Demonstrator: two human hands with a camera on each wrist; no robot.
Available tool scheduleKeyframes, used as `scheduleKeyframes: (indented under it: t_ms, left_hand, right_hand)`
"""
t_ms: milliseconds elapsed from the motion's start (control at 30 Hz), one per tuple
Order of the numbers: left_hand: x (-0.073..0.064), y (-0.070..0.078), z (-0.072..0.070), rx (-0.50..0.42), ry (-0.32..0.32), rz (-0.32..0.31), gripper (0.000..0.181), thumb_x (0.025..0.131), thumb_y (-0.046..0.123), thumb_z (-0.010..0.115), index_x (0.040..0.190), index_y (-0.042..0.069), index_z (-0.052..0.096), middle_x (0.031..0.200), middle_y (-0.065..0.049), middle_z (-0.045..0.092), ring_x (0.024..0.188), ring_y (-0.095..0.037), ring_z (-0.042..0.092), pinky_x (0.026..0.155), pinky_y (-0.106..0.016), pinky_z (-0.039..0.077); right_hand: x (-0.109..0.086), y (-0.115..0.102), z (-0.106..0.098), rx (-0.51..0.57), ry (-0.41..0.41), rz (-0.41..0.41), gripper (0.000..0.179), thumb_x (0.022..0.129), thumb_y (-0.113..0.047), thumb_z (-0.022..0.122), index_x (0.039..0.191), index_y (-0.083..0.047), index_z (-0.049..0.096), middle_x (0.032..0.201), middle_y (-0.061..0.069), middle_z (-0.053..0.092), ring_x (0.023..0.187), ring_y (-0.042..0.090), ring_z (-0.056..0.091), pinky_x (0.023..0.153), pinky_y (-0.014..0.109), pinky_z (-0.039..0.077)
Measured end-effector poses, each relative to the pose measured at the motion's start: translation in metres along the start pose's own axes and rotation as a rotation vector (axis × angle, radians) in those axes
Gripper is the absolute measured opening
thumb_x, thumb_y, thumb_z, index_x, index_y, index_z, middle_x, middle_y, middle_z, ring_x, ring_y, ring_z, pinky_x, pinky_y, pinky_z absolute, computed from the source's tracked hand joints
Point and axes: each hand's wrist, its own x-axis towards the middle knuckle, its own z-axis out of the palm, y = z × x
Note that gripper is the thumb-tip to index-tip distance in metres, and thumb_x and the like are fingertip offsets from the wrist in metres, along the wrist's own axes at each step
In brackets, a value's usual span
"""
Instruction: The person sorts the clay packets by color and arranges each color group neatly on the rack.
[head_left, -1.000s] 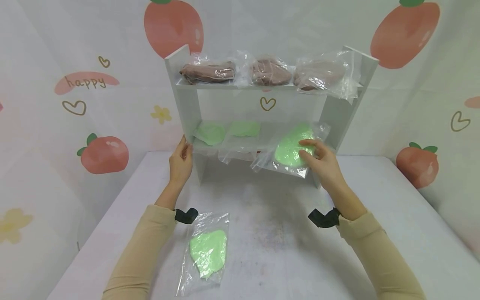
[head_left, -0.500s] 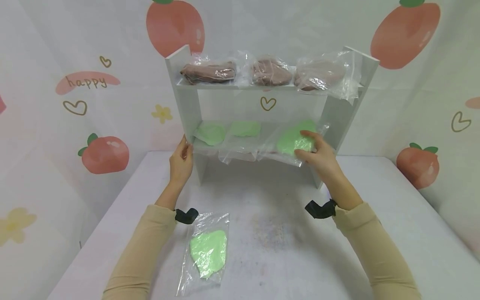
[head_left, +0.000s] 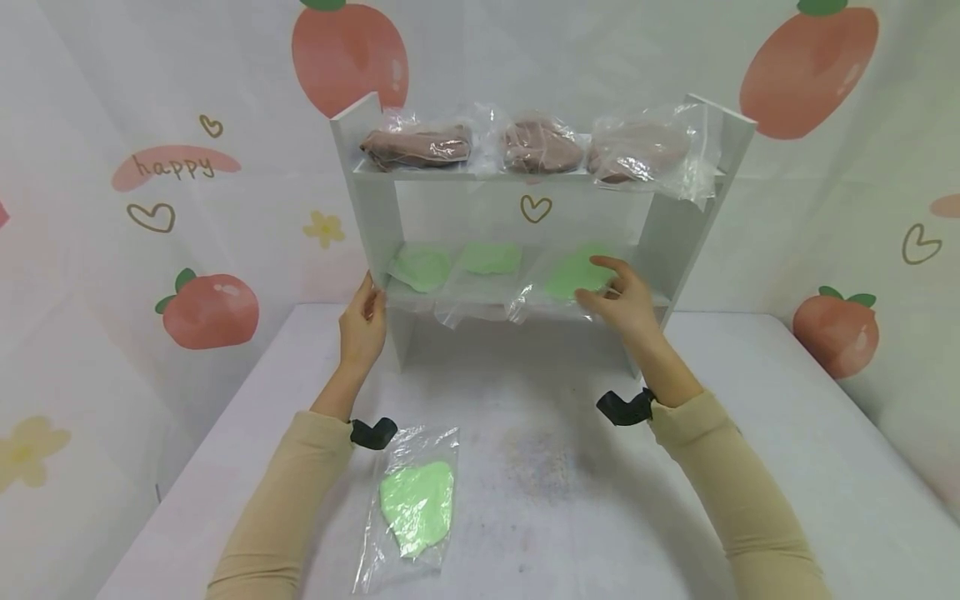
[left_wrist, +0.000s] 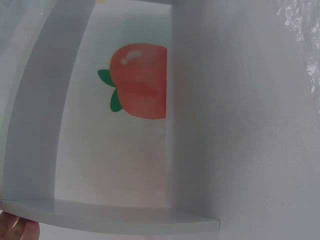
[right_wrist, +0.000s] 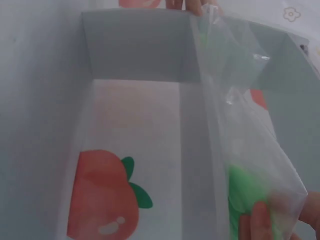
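My left hand (head_left: 362, 329) holds the left side panel of a white two-tier shelf rack (head_left: 367, 192) at lower-shelf height. In the left wrist view, its fingers (left_wrist: 20, 229) show at the panel's outer face. My right hand (head_left: 626, 304) is at the right end of the lower shelf, thumb and fingers spread across a clear bag with a flat green piece (head_left: 573, 275). In the right wrist view, the bag's clear film (right_wrist: 250, 135) hangs over the shelf's front edge, with fingers (right_wrist: 260, 225) on its green part. Two similar green bags, left (head_left: 422, 271) and middle (head_left: 491, 258), lie alongside.
Three clear bags with brown lumps, left (head_left: 420, 146), middle (head_left: 542, 146) and right (head_left: 641, 150), lie on the upper shelf. Another green bag (head_left: 417, 508) lies on the white table (head_left: 540, 533), near my left forearm. A fruit-print cloth (head_left: 202, 233) hangs behind.
My right hand has moved left and slightly back with the green bag, which has gone from tilted in front of the lower shelf to lying on it. The left hand stays put.
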Motion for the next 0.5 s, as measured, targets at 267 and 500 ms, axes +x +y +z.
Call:
scheduleKeyframes:
  t_ms: [267,500]
  left_hand:
    - [0.000,0.000,0.000,-0.006,-0.001,0.003,0.045,0.097,0.009,0.046,0.142,0.006,0.038,0.132,-0.025,0.052,0.117,-0.038,0.056,0.100,-0.048,0.048]
    - [0.000,0.000,0.000,-0.012,0.001,0.011,0.045,0.098,0.010,0.046,0.141,0.005,0.039,0.131,-0.025,0.053,0.117,-0.037,0.056,0.099,-0.048,0.049]
  right_hand:
    - [0.010,0.004,0.007,-0.031,0.065,-0.044,0.061,0.085,-0.019,0.067,0.139,-0.012,0.040,0.146,0.024,0.034,0.103,0.023,0.056,0.082,0.028,0.049]
    - [0.014,0.007,0.012,-0.094,0.111,-0.089,0.056,0.084,-0.021,0.069,0.133,-0.006,0.046,0.132,0.021,0.044,0.096,0.025,0.057,0.067,0.020,0.048]
